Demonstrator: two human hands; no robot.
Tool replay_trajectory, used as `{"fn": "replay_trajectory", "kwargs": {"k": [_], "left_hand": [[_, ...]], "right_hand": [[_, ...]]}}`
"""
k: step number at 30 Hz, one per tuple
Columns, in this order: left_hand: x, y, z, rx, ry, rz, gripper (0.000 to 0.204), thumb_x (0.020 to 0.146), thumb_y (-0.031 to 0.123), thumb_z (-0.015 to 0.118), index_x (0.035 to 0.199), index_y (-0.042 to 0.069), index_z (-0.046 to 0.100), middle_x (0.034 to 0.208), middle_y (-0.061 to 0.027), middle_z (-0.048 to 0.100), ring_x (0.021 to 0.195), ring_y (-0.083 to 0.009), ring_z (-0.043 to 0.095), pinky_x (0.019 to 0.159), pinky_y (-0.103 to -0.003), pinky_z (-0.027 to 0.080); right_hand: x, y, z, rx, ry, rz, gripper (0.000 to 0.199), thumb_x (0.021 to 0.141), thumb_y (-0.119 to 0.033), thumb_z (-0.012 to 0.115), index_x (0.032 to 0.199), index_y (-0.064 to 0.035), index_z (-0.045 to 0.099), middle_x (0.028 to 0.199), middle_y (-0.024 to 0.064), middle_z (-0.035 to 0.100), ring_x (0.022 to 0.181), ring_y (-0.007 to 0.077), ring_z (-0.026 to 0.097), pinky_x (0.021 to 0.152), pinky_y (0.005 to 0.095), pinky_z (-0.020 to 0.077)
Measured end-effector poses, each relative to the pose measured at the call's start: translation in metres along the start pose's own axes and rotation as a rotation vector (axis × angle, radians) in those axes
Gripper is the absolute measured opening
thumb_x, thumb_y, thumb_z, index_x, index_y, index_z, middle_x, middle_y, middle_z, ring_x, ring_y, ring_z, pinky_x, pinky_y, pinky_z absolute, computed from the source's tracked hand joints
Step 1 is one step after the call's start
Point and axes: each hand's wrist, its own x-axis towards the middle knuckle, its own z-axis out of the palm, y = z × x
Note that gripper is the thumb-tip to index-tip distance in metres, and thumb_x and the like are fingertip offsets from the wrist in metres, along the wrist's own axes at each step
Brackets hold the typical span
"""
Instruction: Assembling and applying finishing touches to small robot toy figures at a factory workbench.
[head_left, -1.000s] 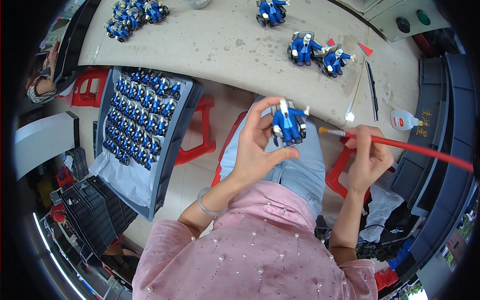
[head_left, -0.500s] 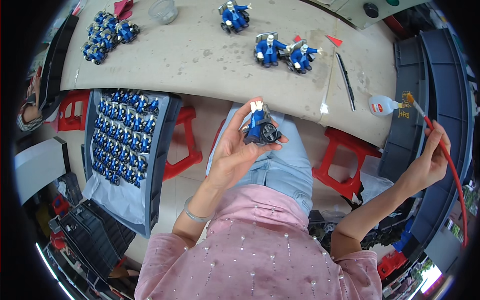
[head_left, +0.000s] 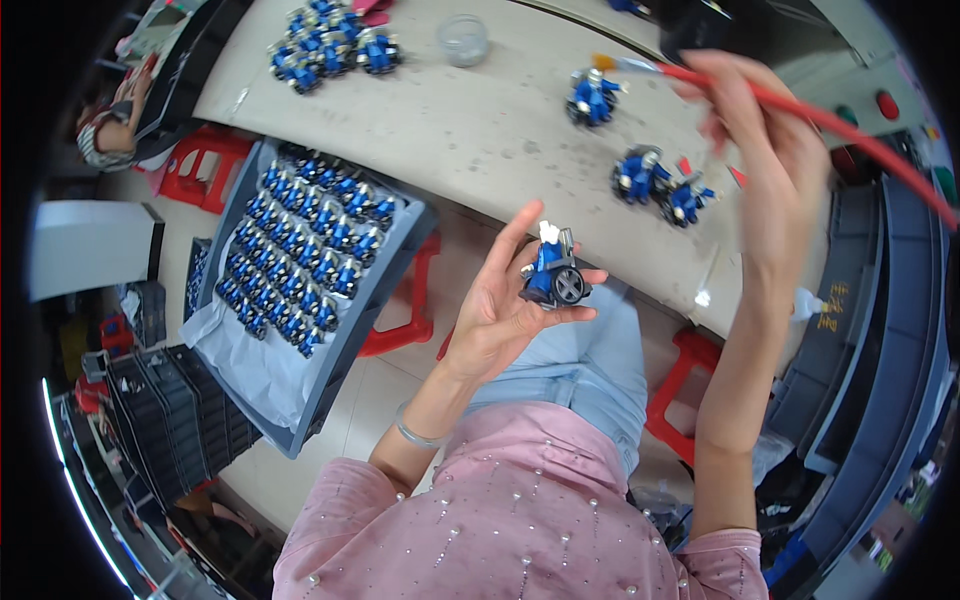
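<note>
My left hand [head_left: 497, 312] is closed round a small figurine in a wheelchair [head_left: 550, 275], blue-suited with a dark wheel, held upright above my lap. Raised over the table's right part, my right hand [head_left: 775, 150] is smeared by motion but grips a long red-handled paintbrush [head_left: 842, 127]. The brush's yellowish bristles point left, just above a similar figurine [head_left: 592, 100] on the table; whether they touch cannot be made out. Two more wheelchair figurines, one here [head_left: 640, 175] and one beside it [head_left: 687, 203], stand nearer my right forearm.
A cluster of figurines [head_left: 320, 50] and a clear cup [head_left: 462, 42] sit at the table's far side. Left of me, a grey tray [head_left: 352, 350] holds rows of figurines on white lining. A white bottle [head_left: 806, 304] shows beside my right forearm. Red stools [head_left: 408, 310] stand below the table.
My right hand has swung from beside the white bottle up over the table with the paintbrush. The whole view has turned, shifting the table and tray. My left hand keeps its figurine.
</note>
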Motion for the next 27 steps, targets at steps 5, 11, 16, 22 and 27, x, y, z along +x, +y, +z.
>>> {"fn": "replay_trajectory", "kwargs": {"k": [5, 11, 16, 22, 27], "left_hand": [[-0.012, 0.024, -0.026, -0.249, 0.035, 0.03, 0.075, 0.09, 0.031, 0.061, 0.145, 0.002, 0.019, 0.135, -0.019, 0.041, 0.122, -0.0359, 0.048, 0.095, -0.042, 0.051], [-0.02, 0.031, -0.041, -0.663, 0.186, 0.011, 0.065, 0.093, 0.047, 0.048, 0.138, 0.001, 0.035, 0.135, -0.0207, 0.043, 0.119, -0.0302, 0.047, 0.094, -0.036, 0.043], [-0.022, 0.032, -0.046, -0.664, 0.203, 0.015, 0.061, 0.098, 0.049, 0.036, 0.139, 0.005, 0.036, 0.132, -0.0209, 0.047, 0.106, -0.0255, 0.052, 0.085, -0.031, 0.043], [-0.022, 0.025, -0.051, -0.695, 0.139, 0.026, 0.065, 0.098, 0.048, 0.036, 0.142, 0.0, 0.03, 0.138, -0.0228, 0.041, 0.112, -0.0278, 0.05, 0.087, -0.033, 0.043], [-0.025, 0.014, -0.054, -0.81, 0.113, -0.099, 0.069, 0.097, 0.055, 0.031, 0.142, 0.002, 0.031, 0.134, -0.0233, 0.046, 0.11, -0.0286, 0.051, 0.091, -0.035, 0.044]], "right_hand": [[0.086, 0.031, 0.109, -0.344, -0.189, -0.114, 0.03, 0.078, -0.024, 0.066, 0.091, 0.0028, 0.068, 0.083, 0.0257, 0.065, 0.085, 0.0341, 0.066, 0.08, 0.0421, 0.0496], [0.125, 0.079, 0.177, -0.626, -0.316, -0.107, 0.024, 0.077, -0.019, 0.063, 0.077, 0.0043, 0.066, 0.075, 0.0236, 0.064, 0.077, 0.0377, 0.065, 0.072, 0.042, 0.0498], [0.121, 0.07, 0.171, -0.598, -0.231, -0.207, 0.023, 0.076, -0.018, 0.063, 0.076, 0.0048, 0.066, 0.073, 0.0235, 0.064, 0.073, 0.0356, 0.065, 0.068, 0.0405, 0.0503], [0.09, 0.01, 0.137, -0.205, -0.074, -0.256, 0.023, 0.085, -0.021, 0.062, 0.082, 0.0003, 0.07, 0.082, 0.0125, 0.071, 0.073, 0.0287, 0.068, 0.07, 0.0376, 0.0526], [0.004, -0.01, 0.083, 0.141, -0.06, -0.155, 0.022, 0.094, -0.012, 0.054, 0.092, 0.0065, 0.065, 0.078, 0.0105, 0.066, 0.067, 0.0124, 0.06, 0.065, 0.0238, 0.0457]]}}
